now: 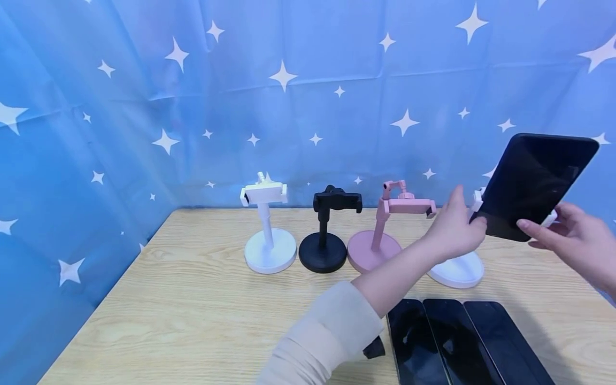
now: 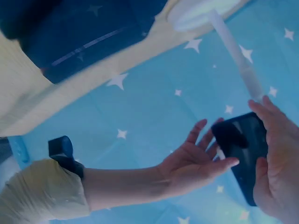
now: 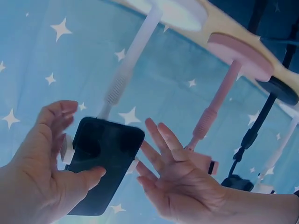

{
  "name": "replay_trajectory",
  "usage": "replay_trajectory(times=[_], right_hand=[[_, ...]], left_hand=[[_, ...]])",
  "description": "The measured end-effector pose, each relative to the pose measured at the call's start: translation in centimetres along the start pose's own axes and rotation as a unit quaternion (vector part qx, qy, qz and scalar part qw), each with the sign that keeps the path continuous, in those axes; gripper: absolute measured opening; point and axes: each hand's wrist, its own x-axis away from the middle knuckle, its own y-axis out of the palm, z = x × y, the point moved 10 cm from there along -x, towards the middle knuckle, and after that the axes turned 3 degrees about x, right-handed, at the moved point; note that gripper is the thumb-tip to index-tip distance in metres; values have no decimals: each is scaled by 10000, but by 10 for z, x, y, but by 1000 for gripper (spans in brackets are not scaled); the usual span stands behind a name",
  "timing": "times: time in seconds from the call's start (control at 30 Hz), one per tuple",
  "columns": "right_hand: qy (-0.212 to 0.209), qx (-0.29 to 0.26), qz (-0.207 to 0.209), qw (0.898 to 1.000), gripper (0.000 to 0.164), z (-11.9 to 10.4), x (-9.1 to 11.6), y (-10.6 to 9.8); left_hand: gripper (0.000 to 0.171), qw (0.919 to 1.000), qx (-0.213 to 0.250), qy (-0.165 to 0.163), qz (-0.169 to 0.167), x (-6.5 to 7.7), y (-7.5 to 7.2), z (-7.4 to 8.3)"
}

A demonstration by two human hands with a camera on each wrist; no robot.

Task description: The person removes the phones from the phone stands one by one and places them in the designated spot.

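A black smartphone (image 1: 539, 184) sits tilted between the white side grips of a white phone stand, whose round base (image 1: 457, 271) is on the table. My right hand (image 1: 572, 240) is at the phone's right edge, its thumb over the front and its other fingers bent behind, by the white grip (image 1: 549, 219). On the opposite side my left hand (image 1: 454, 227) has its fingers extended, near the left grip (image 1: 477, 199) and the lower corner. The right wrist view shows the phone (image 3: 105, 163) between the right hand (image 3: 51, 163) and the spread fingers of the left hand (image 3: 180, 179).
To the left stand a pink phone stand (image 1: 380, 248), a black one (image 1: 323, 251) and another white one (image 1: 270, 251). Three dark phones (image 1: 462, 342) lie side by side near the table's front. A small black piece (image 1: 374, 347) shows beside my sleeve. Behind hangs a blue star-patterned cloth (image 1: 308, 107).
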Motion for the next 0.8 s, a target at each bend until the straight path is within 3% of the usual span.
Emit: replay_trajectory(times=[0.07,0.23,0.3,0.4,0.57,0.8], right_hand=[[-256,-67,129,9996,52,-7,-2,-4],[-737,-570,393,9949,25,-12,-2,-8],[-970,-945,484,9896,32,-14,1,-10],[-1339,-1469,579,9783,55,-17,6,-14],[-1712,-1614,824,9684,53,-26,14,-18],[-1688,-1774,1042,9639,52,-28,18,-16]], left_hand=[[62,9998,-165,65,39,-5,0,5],[54,9955,-839,386,-228,-11,2,12],[52,9931,-1037,486,-237,-11,1,12],[48,9910,-1205,583,-89,-9,-1,12],[42,9920,-1064,675,56,-5,-2,9],[43,9956,-607,709,66,-2,-4,3]])
